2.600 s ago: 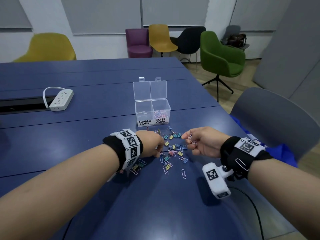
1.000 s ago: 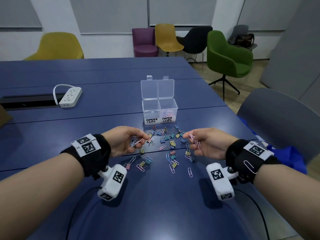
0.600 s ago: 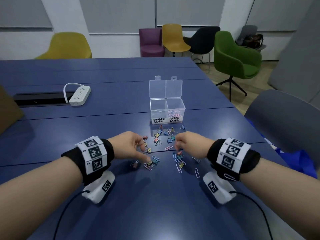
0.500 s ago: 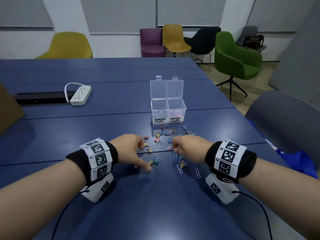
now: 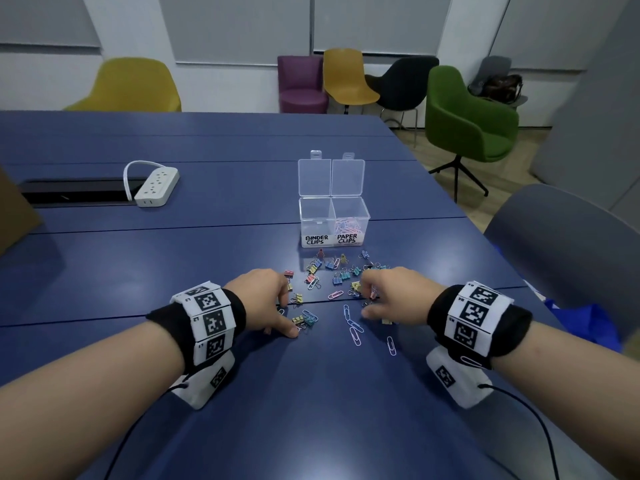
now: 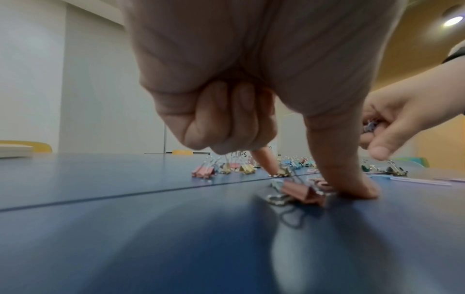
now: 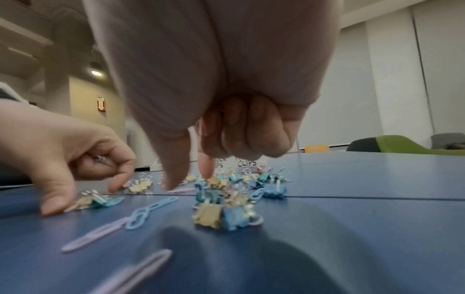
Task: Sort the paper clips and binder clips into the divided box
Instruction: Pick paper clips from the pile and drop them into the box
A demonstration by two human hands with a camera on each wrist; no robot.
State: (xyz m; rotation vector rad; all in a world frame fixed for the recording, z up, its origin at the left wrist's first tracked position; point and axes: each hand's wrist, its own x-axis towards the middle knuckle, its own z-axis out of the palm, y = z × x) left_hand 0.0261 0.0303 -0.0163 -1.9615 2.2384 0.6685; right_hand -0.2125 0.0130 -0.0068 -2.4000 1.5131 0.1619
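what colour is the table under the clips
Dark blue table, with the clips scattered on it; the head view shows it best.

Meeting room, long table (image 5: 214,140), coloured chairs (image 5: 464,116)

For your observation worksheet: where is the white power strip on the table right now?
In the head view the white power strip lies on the far left of the blue table, beside the dark cable slot, well left of the divided box.

A dark blue table (image 5: 207,258) carried a clear divided box (image 5: 334,223) with raised lids, a scatter of coloured binder clips (image 5: 313,268) and paper clips (image 5: 355,332) just in front of it, and a white power strip (image 5: 156,187) well to the left.
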